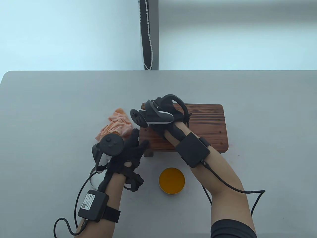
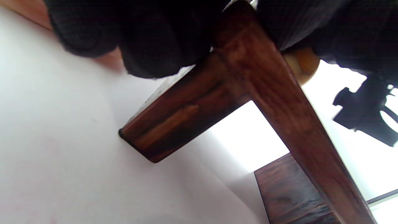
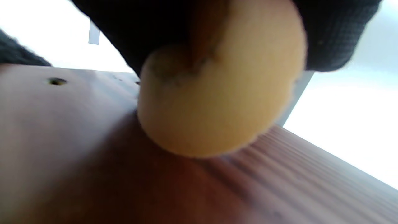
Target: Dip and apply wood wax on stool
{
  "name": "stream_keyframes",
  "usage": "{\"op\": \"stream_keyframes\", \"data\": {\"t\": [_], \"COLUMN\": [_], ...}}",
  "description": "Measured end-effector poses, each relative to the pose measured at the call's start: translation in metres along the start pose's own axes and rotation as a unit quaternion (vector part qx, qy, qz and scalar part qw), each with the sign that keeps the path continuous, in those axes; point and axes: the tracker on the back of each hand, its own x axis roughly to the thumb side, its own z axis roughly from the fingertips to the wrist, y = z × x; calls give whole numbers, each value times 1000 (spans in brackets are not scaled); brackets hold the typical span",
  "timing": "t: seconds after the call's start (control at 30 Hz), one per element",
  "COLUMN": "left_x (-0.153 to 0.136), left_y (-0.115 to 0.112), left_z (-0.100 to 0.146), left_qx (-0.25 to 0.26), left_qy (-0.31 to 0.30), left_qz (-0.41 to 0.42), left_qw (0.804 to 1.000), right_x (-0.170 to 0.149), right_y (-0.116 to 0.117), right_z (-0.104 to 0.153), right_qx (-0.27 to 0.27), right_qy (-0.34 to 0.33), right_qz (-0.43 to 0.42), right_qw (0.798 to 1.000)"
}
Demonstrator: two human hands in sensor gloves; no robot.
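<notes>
Stool: the dark wooden stool (image 1: 198,126) stands on the grey table (image 1: 49,111), right of centre.
Right hand: the right hand (image 1: 168,109) is over the stool's left end — its fingers grip a round yellow sponge (image 3: 217,99) that touches the seat top.
Left hand: the left hand (image 1: 128,153) rests against the stool's near-left corner, fingers fairly straight, holding nothing.
Wax: the open tin of orange wax (image 1: 172,181) sits just in front of the stool.
Cloth: an orange cloth (image 1: 116,124) lies crumpled left of the stool.
</notes>
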Motion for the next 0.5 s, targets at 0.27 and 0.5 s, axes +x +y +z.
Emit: {"op": "stream_keyframes", "data": {"t": [0.27, 0.5], "left_x": [0, 0], "left_y": [-1, -1], "left_z": [0, 0], "left_qx": [2, -1], "left_qy": [1, 4], "left_qz": [3, 8], "left_qw": [1000, 1000], "right_x": [-7, -2], "right_y": [5, -1], "right_z": [-4, 13], "right_qx": [-25, 14], "right_qy": [28, -2], "right_qz": [-29, -16], "right_qw": [999, 1000]}}
